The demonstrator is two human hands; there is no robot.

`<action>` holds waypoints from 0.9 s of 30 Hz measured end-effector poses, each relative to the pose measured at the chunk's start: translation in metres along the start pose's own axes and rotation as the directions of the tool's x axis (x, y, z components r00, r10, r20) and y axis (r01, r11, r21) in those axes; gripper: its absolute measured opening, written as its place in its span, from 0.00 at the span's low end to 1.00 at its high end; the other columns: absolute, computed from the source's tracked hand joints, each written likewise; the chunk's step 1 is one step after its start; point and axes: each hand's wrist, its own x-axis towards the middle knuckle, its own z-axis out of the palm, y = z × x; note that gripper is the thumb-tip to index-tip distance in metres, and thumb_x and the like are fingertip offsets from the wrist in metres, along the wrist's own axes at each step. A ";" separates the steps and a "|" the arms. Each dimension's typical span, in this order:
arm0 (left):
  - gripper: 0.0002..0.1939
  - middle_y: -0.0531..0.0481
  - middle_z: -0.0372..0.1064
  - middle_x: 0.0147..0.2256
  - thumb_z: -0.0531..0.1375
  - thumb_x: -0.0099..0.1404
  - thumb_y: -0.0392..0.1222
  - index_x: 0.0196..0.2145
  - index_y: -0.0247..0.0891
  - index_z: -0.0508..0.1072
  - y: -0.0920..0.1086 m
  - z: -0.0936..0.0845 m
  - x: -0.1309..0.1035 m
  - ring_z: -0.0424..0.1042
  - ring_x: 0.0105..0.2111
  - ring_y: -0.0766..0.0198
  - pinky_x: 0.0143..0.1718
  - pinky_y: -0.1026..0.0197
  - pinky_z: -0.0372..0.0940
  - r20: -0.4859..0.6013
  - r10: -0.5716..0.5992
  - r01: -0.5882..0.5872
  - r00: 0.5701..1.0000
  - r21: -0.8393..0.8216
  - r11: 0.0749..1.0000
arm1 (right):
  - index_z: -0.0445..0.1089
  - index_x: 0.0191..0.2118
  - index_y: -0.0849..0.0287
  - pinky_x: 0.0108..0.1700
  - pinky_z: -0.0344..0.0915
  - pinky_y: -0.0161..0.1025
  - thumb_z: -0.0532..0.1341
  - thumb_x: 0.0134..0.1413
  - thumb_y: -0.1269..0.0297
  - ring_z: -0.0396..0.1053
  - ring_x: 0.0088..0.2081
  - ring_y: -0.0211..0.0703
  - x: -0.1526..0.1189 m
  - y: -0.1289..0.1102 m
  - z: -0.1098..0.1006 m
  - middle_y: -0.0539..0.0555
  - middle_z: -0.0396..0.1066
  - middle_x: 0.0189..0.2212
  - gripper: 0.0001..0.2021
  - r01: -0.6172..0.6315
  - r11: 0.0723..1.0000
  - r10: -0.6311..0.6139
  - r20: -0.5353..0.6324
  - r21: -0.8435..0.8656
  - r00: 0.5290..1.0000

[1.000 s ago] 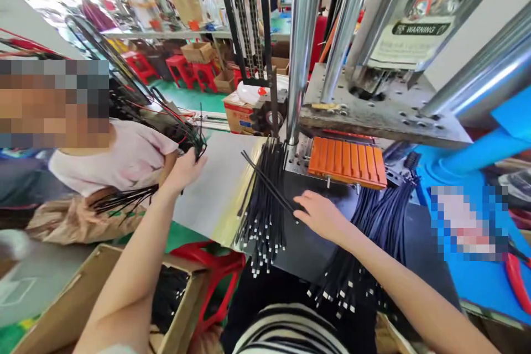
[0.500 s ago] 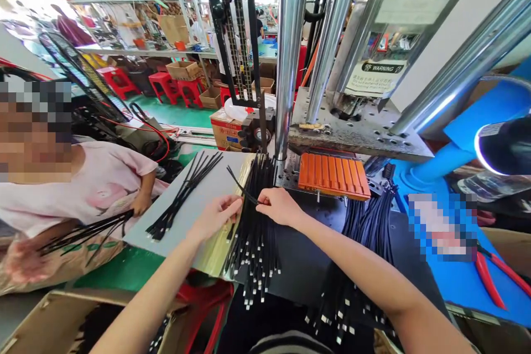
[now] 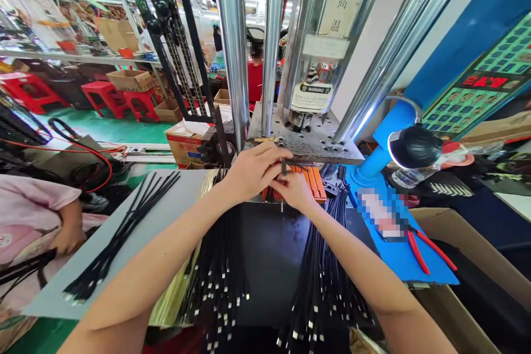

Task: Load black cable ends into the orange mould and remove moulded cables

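Observation:
My left hand (image 3: 255,171) and my right hand (image 3: 295,189) meet over the grooved orange mould block (image 3: 314,183) under the press. Between their fingers shows the short dark end of a black cable (image 3: 284,167); both hands appear closed on it, and my fingers cover most of it. Below my left forearm lies a bundle of black cables (image 3: 222,265) with shiny metal plug ends. A second cable bundle (image 3: 317,271) runs beneath my right forearm.
Above the mould hangs the press's steel plate (image 3: 302,146), between chrome posts. Red-handled pliers (image 3: 418,254) rest on the blue surface (image 3: 427,265). More black cables (image 3: 124,232) lie on the grey board (image 3: 53,296). A co-worker's hand (image 3: 70,238) holds cables at far left.
Both my hands have moved from the left cable bundle to the orange mould, bringing a cable along. The view has turned right.

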 end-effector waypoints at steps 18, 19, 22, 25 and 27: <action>0.21 0.36 0.62 0.60 0.51 0.71 0.39 0.59 0.30 0.65 -0.042 0.058 -0.107 0.60 0.62 0.51 0.63 0.48 0.59 0.441 0.041 -0.184 0.896 0.285 0.941 | 0.78 0.41 0.58 0.43 0.64 0.34 0.63 0.53 0.73 0.72 0.36 0.41 0.016 0.022 -0.003 0.50 0.77 0.36 0.10 -0.161 0.987 0.162 0.032 -0.025 0.986; 0.22 0.36 0.60 0.61 0.52 0.71 0.41 0.60 0.30 0.63 -0.040 0.056 -0.106 0.59 0.62 0.51 0.63 0.49 0.58 0.458 0.041 -0.178 0.888 0.260 0.949 | 0.78 0.42 0.57 0.44 0.64 0.34 0.64 0.52 0.74 0.73 0.37 0.41 0.014 0.022 -0.004 0.49 0.77 0.37 0.11 -0.170 0.985 0.171 0.030 -0.020 0.985; 0.27 0.39 0.58 0.62 0.54 0.70 0.48 0.62 0.33 0.61 -0.041 0.047 -0.101 0.59 0.63 0.53 0.64 0.49 0.57 0.516 -0.005 -0.114 0.856 0.198 0.974 | 0.78 0.40 0.56 0.48 0.65 0.36 0.64 0.51 0.76 0.73 0.40 0.42 0.017 0.023 -0.005 0.49 0.77 0.39 0.11 -0.161 0.987 0.162 0.052 -0.021 0.985; 0.27 0.41 0.58 0.63 0.53 0.70 0.50 0.63 0.37 0.60 -0.049 0.041 -0.092 0.58 0.63 0.53 0.65 0.46 0.51 0.582 -0.077 -0.053 0.809 0.202 0.978 | 0.77 0.39 0.58 0.49 0.65 0.37 0.64 0.51 0.77 0.73 0.40 0.43 0.039 0.027 -0.006 0.49 0.77 0.39 0.11 -0.182 0.980 0.191 0.120 -0.080 0.974; 0.27 0.43 0.55 0.64 0.49 0.72 0.49 0.65 0.39 0.58 -0.058 0.043 -0.083 0.55 0.64 0.54 0.67 0.46 0.47 0.611 -0.102 -0.030 0.785 0.202 0.979 | 0.77 0.42 0.57 0.51 0.64 0.39 0.64 0.52 0.77 0.72 0.43 0.46 0.058 0.030 -0.006 0.50 0.77 0.41 0.13 -0.219 0.958 0.245 0.129 -0.187 0.961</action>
